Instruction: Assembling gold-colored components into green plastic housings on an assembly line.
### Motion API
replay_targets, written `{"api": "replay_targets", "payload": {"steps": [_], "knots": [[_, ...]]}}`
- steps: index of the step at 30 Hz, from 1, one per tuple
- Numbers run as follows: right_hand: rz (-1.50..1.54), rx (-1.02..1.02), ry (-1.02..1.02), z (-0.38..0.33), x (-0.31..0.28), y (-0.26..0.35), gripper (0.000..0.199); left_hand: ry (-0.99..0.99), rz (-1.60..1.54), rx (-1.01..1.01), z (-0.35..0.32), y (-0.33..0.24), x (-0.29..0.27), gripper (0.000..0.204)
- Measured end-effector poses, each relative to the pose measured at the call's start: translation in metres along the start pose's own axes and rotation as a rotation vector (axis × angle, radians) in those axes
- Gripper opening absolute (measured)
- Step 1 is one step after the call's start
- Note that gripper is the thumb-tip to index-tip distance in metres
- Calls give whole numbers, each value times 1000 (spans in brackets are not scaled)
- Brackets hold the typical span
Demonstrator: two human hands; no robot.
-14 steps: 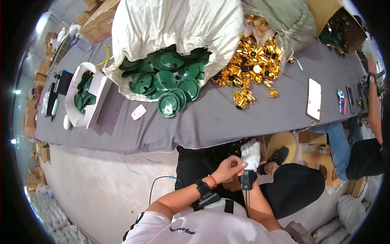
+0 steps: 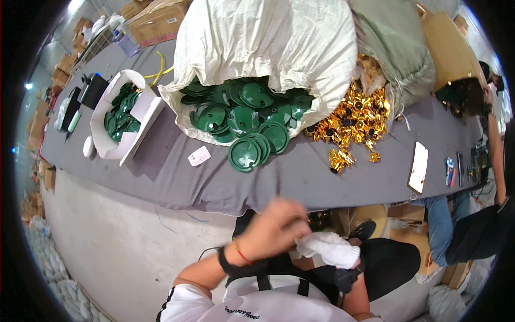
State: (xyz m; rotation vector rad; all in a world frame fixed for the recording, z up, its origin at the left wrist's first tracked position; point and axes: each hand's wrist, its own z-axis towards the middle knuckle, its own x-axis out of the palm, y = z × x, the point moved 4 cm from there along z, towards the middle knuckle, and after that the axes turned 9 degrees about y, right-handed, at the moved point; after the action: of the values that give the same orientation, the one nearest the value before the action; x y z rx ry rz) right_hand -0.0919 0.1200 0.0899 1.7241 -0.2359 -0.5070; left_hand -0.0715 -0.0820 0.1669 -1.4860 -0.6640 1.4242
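Hands joined below table's near edge, white glove halfway on.
Left hand (image 2: 273, 228) bare, blurred, fingers curled, pinching cuff of white glove (image 2: 328, 249) on right hand (image 2: 335, 252); right fingers loosely bent inside, gripping nothing else. Small pink-white card (image 2: 199, 155) near front edge of grey table (image 2: 177, 182); white box (image 2: 129, 137) w/ green lids toward left end; white sack (image 2: 268, 37) spilling green lids mid-table.

A long table under a grey cloth (image 2: 177, 180) carries a white sack (image 2: 268, 37) spilling green round lids (image 2: 244, 115) at twelve o'clock, gold-foil pieces (image 2: 357, 121) at one, a white box (image 2: 126, 121) at ten, a phone (image 2: 418, 167) at three.
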Motion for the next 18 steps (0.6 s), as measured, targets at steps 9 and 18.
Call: {"api": "replay_targets", "payload": {"steps": [9,18], "knots": [[-1135,275,-534,208,-73,94,50,-329,724,-243,43,91,-70,73],[-981,-707,-120,221,-28,118,27,-536,308,-102,19,92,-95,72]]}}
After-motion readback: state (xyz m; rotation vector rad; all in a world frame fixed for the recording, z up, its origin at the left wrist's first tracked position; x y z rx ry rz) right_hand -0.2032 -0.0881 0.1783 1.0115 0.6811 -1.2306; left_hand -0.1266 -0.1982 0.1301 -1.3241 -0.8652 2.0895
